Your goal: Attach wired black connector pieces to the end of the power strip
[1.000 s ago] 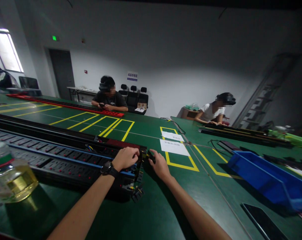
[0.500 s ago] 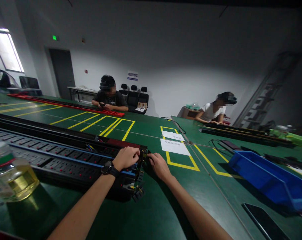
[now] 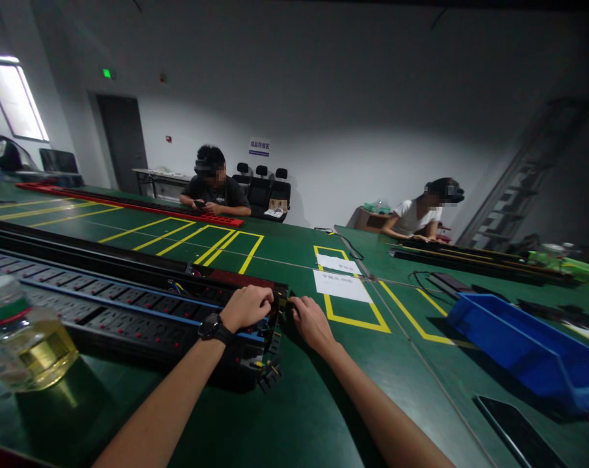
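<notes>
A long black power strip unit (image 3: 123,328) with rows of sockets, small red dots and blue edge strips lies across the left side of the table. My left hand (image 3: 247,307), a dark watch (image 3: 210,327) at its wrist, rests over the unit's right end with its fingers curled in and gripping there. Just beyond that end, my right hand (image 3: 311,323) has its thumb and fingers pinched together against the end parts. Whatever is between those fingertips is too dark and small to name. Dark slotted end pieces (image 3: 270,374) and a bit of yellow show below my left hand.
A bottle of yellow liquid (image 3: 26,344) stands near left. To the right are a blue bin (image 3: 528,351), a phone (image 3: 519,432) and white paper sheets (image 3: 343,286) on the green table (image 3: 294,416). Co-workers sit across the table, beside a red rail (image 3: 216,220) and dark strips (image 3: 470,263).
</notes>
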A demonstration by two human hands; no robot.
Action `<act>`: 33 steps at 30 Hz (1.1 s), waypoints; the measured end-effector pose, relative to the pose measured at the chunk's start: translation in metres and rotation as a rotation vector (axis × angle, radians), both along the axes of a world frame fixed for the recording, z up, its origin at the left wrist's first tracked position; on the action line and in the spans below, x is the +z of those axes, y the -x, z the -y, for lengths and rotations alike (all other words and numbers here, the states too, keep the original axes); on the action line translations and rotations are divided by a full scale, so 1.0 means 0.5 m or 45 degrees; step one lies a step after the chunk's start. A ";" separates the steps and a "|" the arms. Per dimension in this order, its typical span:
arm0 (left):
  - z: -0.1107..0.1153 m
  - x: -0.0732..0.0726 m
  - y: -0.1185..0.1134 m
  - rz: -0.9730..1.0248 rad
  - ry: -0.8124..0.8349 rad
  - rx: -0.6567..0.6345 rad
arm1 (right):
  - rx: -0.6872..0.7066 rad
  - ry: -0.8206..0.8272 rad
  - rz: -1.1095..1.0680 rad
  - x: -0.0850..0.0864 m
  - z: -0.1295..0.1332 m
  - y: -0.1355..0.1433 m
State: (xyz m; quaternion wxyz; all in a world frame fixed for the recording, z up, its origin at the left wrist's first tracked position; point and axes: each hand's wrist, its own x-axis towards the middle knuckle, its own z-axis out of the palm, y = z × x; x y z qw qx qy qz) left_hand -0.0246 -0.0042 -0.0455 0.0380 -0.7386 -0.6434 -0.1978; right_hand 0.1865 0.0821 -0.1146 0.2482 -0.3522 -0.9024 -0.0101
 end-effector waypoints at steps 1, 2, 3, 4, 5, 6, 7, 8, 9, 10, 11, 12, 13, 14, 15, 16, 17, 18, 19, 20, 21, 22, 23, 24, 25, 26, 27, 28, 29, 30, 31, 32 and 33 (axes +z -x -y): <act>0.000 0.000 0.000 -0.001 0.000 -0.002 | -0.006 -0.004 0.026 0.000 0.000 0.000; 0.000 0.000 0.000 -0.001 0.001 -0.004 | -0.015 -0.007 0.052 -0.001 0.000 0.000; 0.000 0.000 0.000 0.000 0.002 -0.005 | -0.026 -0.013 0.073 -0.001 0.000 0.000; 0.000 0.001 0.000 0.001 0.004 -0.005 | -0.040 -0.019 0.091 -0.002 0.000 0.001; 0.001 0.001 0.000 0.004 0.006 -0.005 | -0.054 -0.027 0.106 -0.002 0.000 0.001; 0.001 0.001 0.000 0.007 0.006 -0.004 | -0.067 -0.035 0.119 -0.002 0.001 0.001; 0.001 0.002 0.000 0.011 0.008 -0.004 | -0.080 -0.041 0.130 -0.002 0.002 0.001; 0.001 0.002 0.000 0.015 0.010 -0.005 | -0.090 -0.044 0.141 -0.001 0.003 0.001; 0.002 0.003 -0.001 0.018 0.013 -0.005 | -0.096 -0.044 0.150 0.000 0.005 0.001; 0.002 0.004 -0.001 0.020 0.015 -0.006 | -0.099 -0.042 0.156 0.001 0.006 0.000; 0.002 0.004 -0.001 0.021 0.017 -0.006 | -0.101 -0.037 0.159 0.002 0.006 0.000; 0.002 0.004 -0.001 0.021 0.017 -0.006 | -0.101 -0.030 0.160 0.003 0.007 -0.001; 0.003 0.005 -0.001 0.021 0.017 -0.004 | -0.096 -0.023 0.157 0.004 0.007 -0.001; 0.003 0.005 -0.001 0.021 0.017 -0.003 | -0.089 -0.014 0.150 0.004 0.007 -0.002; 0.003 0.005 -0.001 0.022 0.018 -0.002 | -0.081 -0.004 0.139 0.004 0.006 -0.002; 0.002 0.004 -0.001 0.024 0.020 -0.002 | -0.072 0.005 0.128 0.004 0.005 -0.002; 0.002 0.004 0.000 0.026 0.021 -0.004 | -0.063 0.012 0.121 0.003 0.004 -0.002; 0.002 0.003 0.000 0.028 0.021 -0.006 | -0.057 0.015 0.116 0.002 0.003 -0.002; 0.002 0.003 0.000 0.030 0.021 -0.009 | -0.053 0.016 0.115 0.002 0.002 -0.002; 0.001 0.002 0.000 0.033 0.020 -0.011 | -0.050 0.014 0.114 0.001 0.001 -0.002; 0.001 0.001 0.001 0.035 0.018 -0.011 | -0.049 0.010 0.112 0.000 0.000 -0.002; 0.001 0.001 0.001 0.036 0.017 -0.010 | -0.050 0.007 0.109 -0.001 0.000 -0.001; 0.000 0.000 0.001 0.035 0.016 -0.006 | -0.055 0.005 0.105 -0.001 0.000 -0.001; 0.000 0.000 0.001 0.033 0.016 -0.002 | -0.061 0.003 0.103 -0.001 0.000 -0.001; 0.000 -0.001 0.001 0.029 0.017 0.001 | -0.066 0.003 0.103 -0.001 0.000 0.000; 0.000 -0.001 0.001 0.026 0.017 0.003 | -0.070 0.005 0.104 0.000 0.000 0.000; 0.000 0.000 0.001 0.023 0.018 0.004 | -0.069 0.008 0.103 0.000 0.001 0.000; 0.000 0.000 0.001 0.021 0.016 0.004 | -0.067 0.012 0.099 0.001 0.001 0.000; 0.001 0.000 0.001 0.021 0.015 0.002 | -0.063 0.015 0.094 0.002 0.002 -0.001; 0.001 0.001 0.001 0.020 0.014 0.000 | -0.060 0.019 0.086 0.002 0.002 -0.001; 0.001 0.001 0.001 0.021 0.012 -0.003 | -0.057 0.022 0.077 0.002 0.002 -0.001; 0.002 0.002 0.001 0.023 0.010 -0.004 | -0.055 0.024 0.071 0.002 0.002 -0.001; 0.002 0.002 0.001 0.025 0.009 -0.005 | -0.053 0.025 0.066 0.002 0.002 -0.001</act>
